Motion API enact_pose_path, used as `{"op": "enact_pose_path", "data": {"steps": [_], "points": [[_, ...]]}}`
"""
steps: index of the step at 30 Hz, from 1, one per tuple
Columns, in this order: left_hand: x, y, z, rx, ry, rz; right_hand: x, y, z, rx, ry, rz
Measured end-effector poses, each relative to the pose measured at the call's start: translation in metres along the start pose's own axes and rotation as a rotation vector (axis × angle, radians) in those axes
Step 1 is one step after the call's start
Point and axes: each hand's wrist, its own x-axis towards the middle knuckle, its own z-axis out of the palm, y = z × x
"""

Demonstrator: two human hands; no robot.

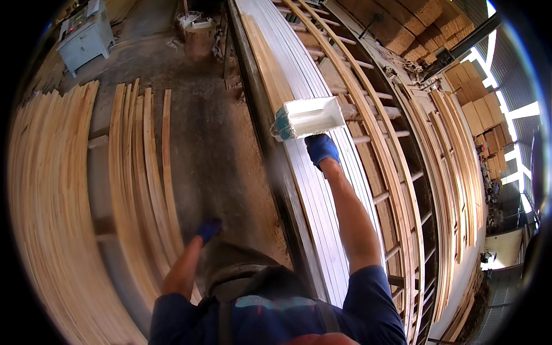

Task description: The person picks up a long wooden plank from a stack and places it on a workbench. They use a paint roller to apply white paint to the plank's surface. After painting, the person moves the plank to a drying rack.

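Observation:
My right hand (322, 150), in a blue glove, is closed on the near side of an open rectangular container (313, 118). White residue coats its inside, and its left end is teal. The container is over a row of long narrow boards laid edge to edge. Most of these boards have a white coating (322, 195), while bare wooden strips (265, 60) show along the far left part of the row. Low at my left side hangs my left hand (208, 229), also blue-gloved; motion blur hides its fingers.
Loose planks (57, 190) and narrower strips (141, 155) lie to the left. A grey control cabinet (86, 46) stands at far left, near a stump-like stand (199, 40). Right of the coated boards runs a roller rack (379, 112) carrying long strips. Stacked lumber (411, 26) rises at far right.

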Motion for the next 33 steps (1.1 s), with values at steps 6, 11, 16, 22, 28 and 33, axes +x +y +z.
{"op": "enact_pose_path", "data": {"steps": [6, 11, 16, 22, 28, 33], "points": [[0.038, 0.03, -0.115, -0.098, 0.019, -0.011, 0.153, -0.039, 0.01, -0.023, 0.03, 0.022], [0.121, 0.052, -0.187, -0.404, 0.116, -0.211, 0.291, -0.093, 0.017, 0.0, 0.032, 0.008], [0.199, 0.115, -0.265, -0.393, 0.096, -0.099, 0.437, -0.143, 0.028, 0.034, 0.036, 0.0], [0.254, 0.212, -0.362, -0.592, 0.231, -0.168, 0.595, -0.198, 0.033, 0.048, 0.118, -0.101], [0.256, 0.203, -0.404, -0.665, 0.339, -0.433, 0.726, -0.24, 0.037, 0.083, 0.005, -0.03], [0.315, 0.179, -0.471, -0.613, 0.281, -0.651, 0.867, -0.284, 0.046, 0.073, 0.021, -0.051]]}}
